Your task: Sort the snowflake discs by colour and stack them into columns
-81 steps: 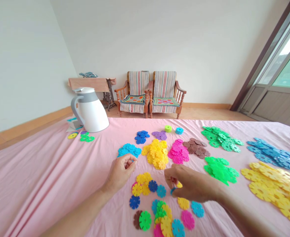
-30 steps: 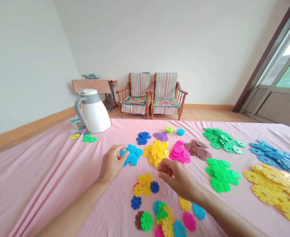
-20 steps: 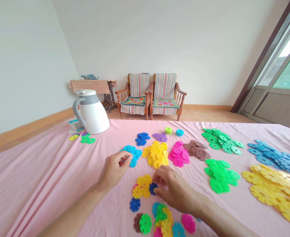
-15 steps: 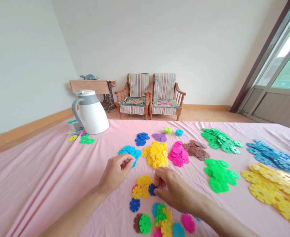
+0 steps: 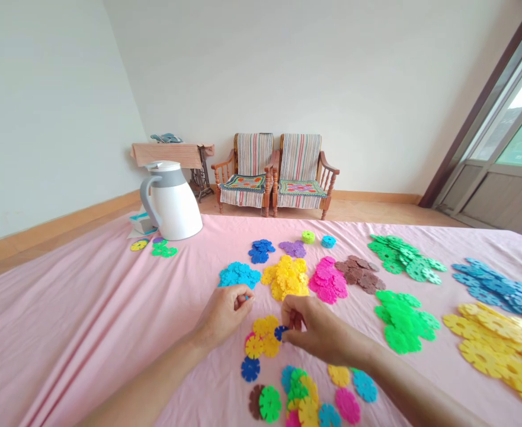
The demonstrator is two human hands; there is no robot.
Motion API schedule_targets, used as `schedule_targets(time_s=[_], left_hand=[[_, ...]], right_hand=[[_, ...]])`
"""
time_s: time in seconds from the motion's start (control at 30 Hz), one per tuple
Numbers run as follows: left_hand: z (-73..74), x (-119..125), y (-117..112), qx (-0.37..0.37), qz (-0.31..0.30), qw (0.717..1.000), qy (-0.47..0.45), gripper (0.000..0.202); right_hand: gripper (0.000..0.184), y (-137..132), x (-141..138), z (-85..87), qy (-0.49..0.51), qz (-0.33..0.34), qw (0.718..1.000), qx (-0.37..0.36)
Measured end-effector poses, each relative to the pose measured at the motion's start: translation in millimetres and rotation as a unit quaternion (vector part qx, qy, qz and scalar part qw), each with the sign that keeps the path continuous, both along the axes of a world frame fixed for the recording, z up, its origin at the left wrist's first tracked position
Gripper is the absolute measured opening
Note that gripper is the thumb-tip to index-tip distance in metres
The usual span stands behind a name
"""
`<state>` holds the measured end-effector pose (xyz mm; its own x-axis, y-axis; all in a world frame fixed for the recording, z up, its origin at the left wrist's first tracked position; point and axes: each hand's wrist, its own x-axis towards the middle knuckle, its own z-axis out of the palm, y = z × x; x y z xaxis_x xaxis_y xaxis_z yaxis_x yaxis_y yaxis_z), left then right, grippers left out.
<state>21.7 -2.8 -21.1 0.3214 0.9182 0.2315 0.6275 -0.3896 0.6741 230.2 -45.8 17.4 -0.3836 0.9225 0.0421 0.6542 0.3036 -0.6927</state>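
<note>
My right hand (image 5: 311, 329) pinches a dark blue snowflake disc (image 5: 281, 333) between thumb and fingers, at the right edge of a small cluster of yellow discs (image 5: 267, 338). Its fingers partly cover the disc. My left hand (image 5: 227, 311) is closed, thumb against fingertips, with no disc visible between them. It hovers just in front of the light blue disc pile (image 5: 238, 274). Below the yellow cluster lies another dark blue disc (image 5: 250, 369). Ahead of my hands are a yellow pile (image 5: 285, 277) and a pink pile (image 5: 327, 280).
Further piles are brown (image 5: 359, 273), purple (image 5: 292, 248), dark blue (image 5: 261, 251) and green (image 5: 405, 320). Large yellow discs (image 5: 500, 350) lie at far right. Mixed discs (image 5: 308, 410) lie near me. A white jug (image 5: 178, 210) stands at back left on the pink cloth (image 5: 109, 332).
The view has shifted slightly, so most things appear further right. My right hand has lifted the dark blue disc a little, and it looks more tilted. My left hand remains pinched.
</note>
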Motion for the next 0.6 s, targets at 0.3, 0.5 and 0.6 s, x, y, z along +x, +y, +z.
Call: schedule_targets(time_s=[0.3, 0.5, 0.6], left_hand=[[-1.6, -3, 2, -0.013, -0.015, 1.000, -0.014, 0.017], [0.3, -4, 2, -0.011, -0.014, 1.000, -0.016, 0.016], [1.8, -4, 2, -0.004, -0.005, 1.000, -0.018, 0.016]], right_hand=[[0.011, 105, -21, -8.9, -0.014, -0.126, 0.986, 0.109], [0.005, 124, -27, -8.4, -0.018, -0.173, 0.978, 0.118], [0.010, 104, -27, -4.1, -0.013, -0.118, 0.986, 0.114]])
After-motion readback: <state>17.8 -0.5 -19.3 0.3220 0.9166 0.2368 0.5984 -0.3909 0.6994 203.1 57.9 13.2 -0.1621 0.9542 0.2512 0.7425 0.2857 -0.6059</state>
